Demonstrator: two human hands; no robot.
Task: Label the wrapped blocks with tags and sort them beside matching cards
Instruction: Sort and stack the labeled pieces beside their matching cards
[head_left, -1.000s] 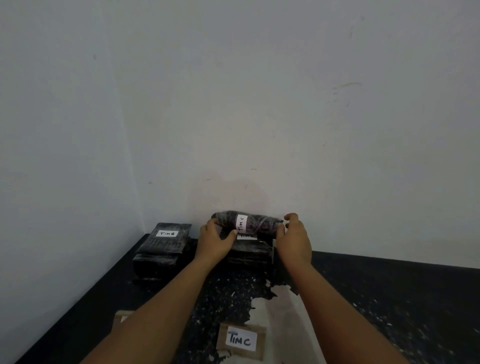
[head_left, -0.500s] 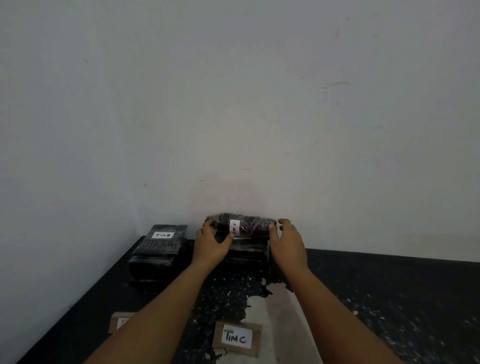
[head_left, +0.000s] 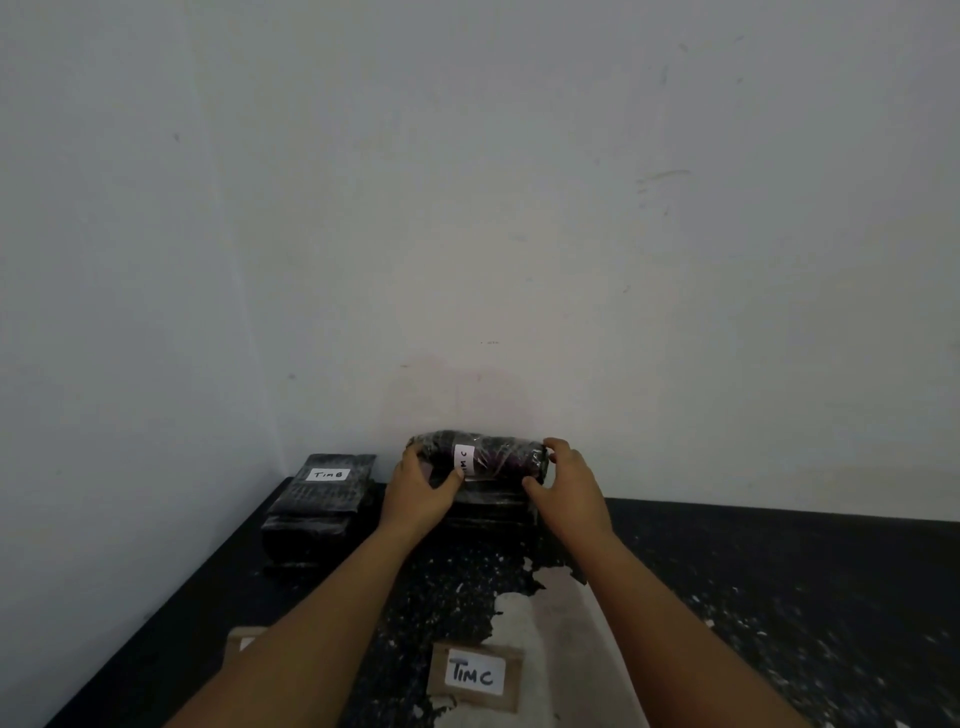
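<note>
A dark wrapped block (head_left: 493, 457) with a white tag reading "TIM C" lies on top of a stack of wrapped blocks (head_left: 491, 506) against the back wall. My left hand (head_left: 421, 491) grips its left end and my right hand (head_left: 569, 483) grips its right end. To the left stands another stack of wrapped blocks (head_left: 317, 504) whose top tag reads "TIM B". A brown card (head_left: 475, 675) marked "TIM C" lies near the front of the black table (head_left: 779, 571). A second card (head_left: 241, 642) is mostly hidden under my left forearm.
White walls meet in a corner behind the left stack. The black tabletop has a worn pale patch (head_left: 540, 623) between my forearms. The table's left edge runs diagonally along the left wall.
Both hands and the tagged block have shifted slightly left and lower onto the stack. The tag has turned a little toward the block's front.
</note>
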